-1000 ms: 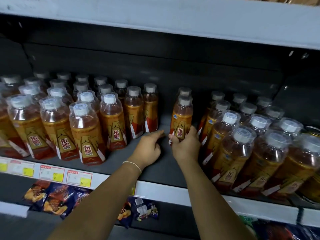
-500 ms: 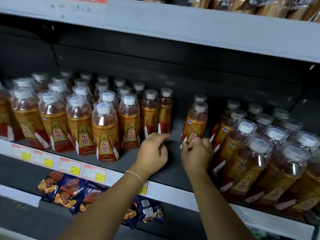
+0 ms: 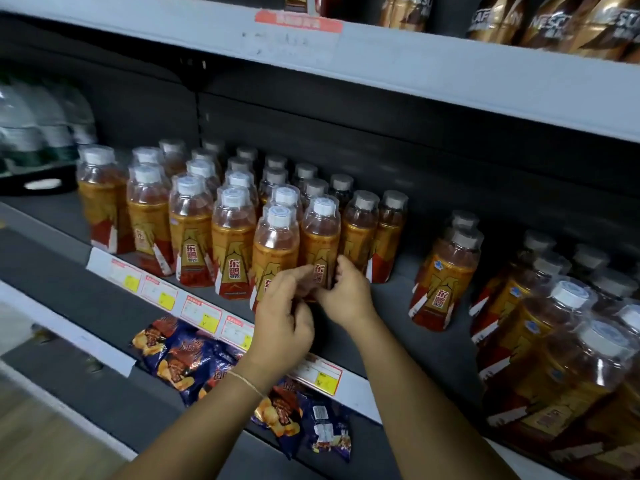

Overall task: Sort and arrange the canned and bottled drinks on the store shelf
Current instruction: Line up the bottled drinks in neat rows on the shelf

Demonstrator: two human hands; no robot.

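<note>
Orange drink bottles with white caps stand in rows on the dark shelf [image 3: 388,306]. My right hand [image 3: 346,294] grips the base of a front bottle [image 3: 320,237] in the left group, thumb on its right side. Curled fingers of my left hand [image 3: 284,318] meet the same bottle's base from the left, and the hand covers the foot of the neighbouring bottle [image 3: 276,244]. A lone bottle [image 3: 446,271], with one more behind it, stands apart across a gap to the right. Further right a second group of bottles [image 3: 554,344] leans close to the camera.
Price tags [image 3: 202,313] line the shelf's white front edge. Snack bags [image 3: 180,358] lie on the shelf below. Brown coffee bottles [image 3: 554,19] stand on the shelf above. Clear water bottles [image 3: 31,126] are at the far left.
Both hands have left the lone bottle and moved left to a front bottle of the left group. The view has swung left and up.
</note>
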